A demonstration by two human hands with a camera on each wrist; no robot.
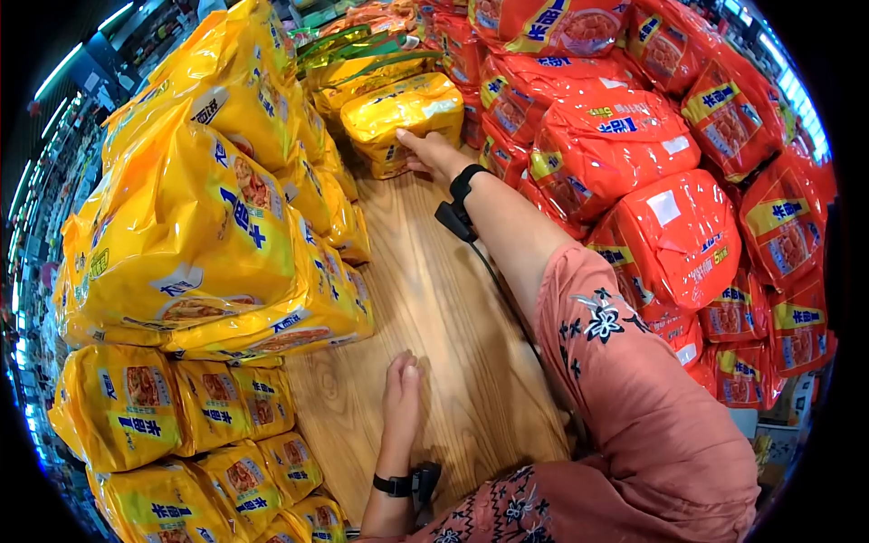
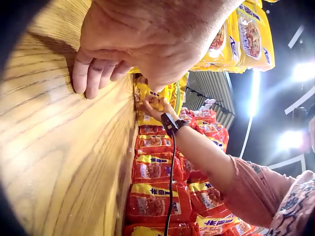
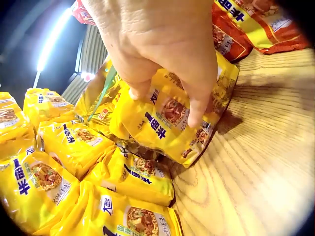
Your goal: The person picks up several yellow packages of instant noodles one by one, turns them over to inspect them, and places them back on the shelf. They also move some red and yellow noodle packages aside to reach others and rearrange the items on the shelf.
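So, on the far left there's a big wall of yellow packs (image 1: pixel 208 235), glossy plastic with blue lettering and noodle pictures, and more yellow packs sit lower down at the near left, lined up in rows. They run along the side of a wood-grain desk (image 1: pixel 407 271) that takes up the middle.

Over the near part of that desk is the left hand (image 1: pixel 401 389), holding nothing, fingers hanging loose. It's got a black wristband (image 1: pixel 394 486) with a small dark device on it.

Further along, at the far end of the desk, sits the yellow pack (image 1: pixel 391 107) that's getting the attention, right in front of some other yellow packaging with a green strip (image 1: pixel 380 65) across it. The right hand (image 1: pixel 434 158) is on it: thumb and fingers spread apart against the near face, pretty much straight, pressing on it rather than wrapped around it. The noodle picture shows between the thumb and finger in the right wrist view. A black strap (image 1: pixel 466 184) goes around that wrist, and a cable (image 1: pixel 493 276) trails back along the forearm.

Then comes a pink sleeve (image 1: pixel 615 362) with dark and white flowers, and behind it on the right, red packs (image 1: pixel 615 154) piled several layers high.
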